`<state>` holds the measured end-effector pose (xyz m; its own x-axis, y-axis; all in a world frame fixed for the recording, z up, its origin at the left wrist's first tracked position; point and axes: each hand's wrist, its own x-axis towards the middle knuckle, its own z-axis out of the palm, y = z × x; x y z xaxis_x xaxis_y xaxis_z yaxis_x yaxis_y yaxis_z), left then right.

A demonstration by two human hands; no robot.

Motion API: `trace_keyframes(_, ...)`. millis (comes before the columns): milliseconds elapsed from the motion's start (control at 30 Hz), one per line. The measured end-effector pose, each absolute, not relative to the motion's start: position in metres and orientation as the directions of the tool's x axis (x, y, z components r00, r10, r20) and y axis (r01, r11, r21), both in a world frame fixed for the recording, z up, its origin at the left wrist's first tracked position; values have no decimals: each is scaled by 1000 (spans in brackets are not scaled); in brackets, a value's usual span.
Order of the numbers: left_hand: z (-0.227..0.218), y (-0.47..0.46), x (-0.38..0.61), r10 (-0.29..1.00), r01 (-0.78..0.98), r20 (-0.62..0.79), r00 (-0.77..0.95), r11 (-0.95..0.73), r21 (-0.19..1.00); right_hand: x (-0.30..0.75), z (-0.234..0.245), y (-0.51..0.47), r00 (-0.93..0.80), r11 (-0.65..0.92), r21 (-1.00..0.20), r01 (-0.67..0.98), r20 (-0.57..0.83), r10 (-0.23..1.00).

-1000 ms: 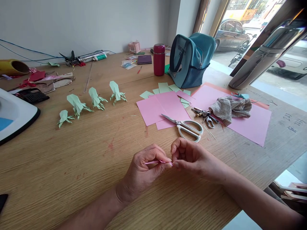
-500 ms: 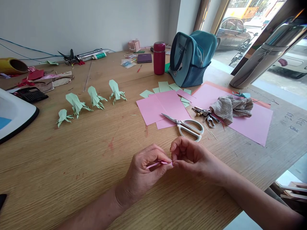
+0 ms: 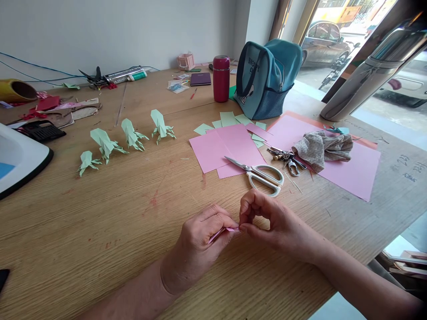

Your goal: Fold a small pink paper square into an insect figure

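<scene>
A small folded piece of pink paper (image 3: 232, 230) is pinched between the thumb and fingers of my left hand (image 3: 203, 240); most of it is hidden in the grip. At the paper's right tip, my right hand (image 3: 270, 222) closes thumb and forefinger in a pinch. Just beyond the hands lie scissors with white handles (image 3: 265, 178), blades apart, their tips over pink sheets (image 3: 223, 146). Several pale green folded-paper figures (image 3: 103, 144) stand in a slanting row on the left side of the wooden table (image 3: 126, 213).
Keys (image 3: 287, 160) and a crumpled grey cloth (image 3: 325, 149) lie at the right, the cloth on pink paper. Behind them stand a blue bag (image 3: 263, 80), a red flask (image 3: 221, 80) and a tall steel flask (image 3: 363, 80). Green paper pieces (image 3: 228, 119) lie near the bag.
My right thumb and forefinger now form a rounder pinch at the paper's tip. My left hand has turned slightly, and the pink paper's visible edge slants more.
</scene>
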<state>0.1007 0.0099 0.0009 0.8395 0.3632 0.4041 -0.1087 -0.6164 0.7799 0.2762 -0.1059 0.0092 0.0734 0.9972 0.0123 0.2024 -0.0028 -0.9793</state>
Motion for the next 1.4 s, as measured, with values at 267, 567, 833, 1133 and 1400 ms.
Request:
trace_keyframes(267,-1,7,102,401,-61,384,831,-622,781,275,10,-107,71,90,-920,381,126,989)
trace_keyframes(567,-5,11,102,382,-80,362,850,-585,807,270,7,-105,114,86,-892,444,151,982)
trace_keyframes(833,-6,11,103,418,-101,340,843,-497,862,271,11,-101,88,-56,-997,48,-51,995)
trace_keyframes(1133,-6,10,105,458,-110,299,837,-394,912,272,8,-101,78,-39,-999,-26,-41,996)
trace_keyframes(1400,-5,10,106,474,-99,257,842,-333,938,272,8,-104,128,-20,-973,228,9,992)
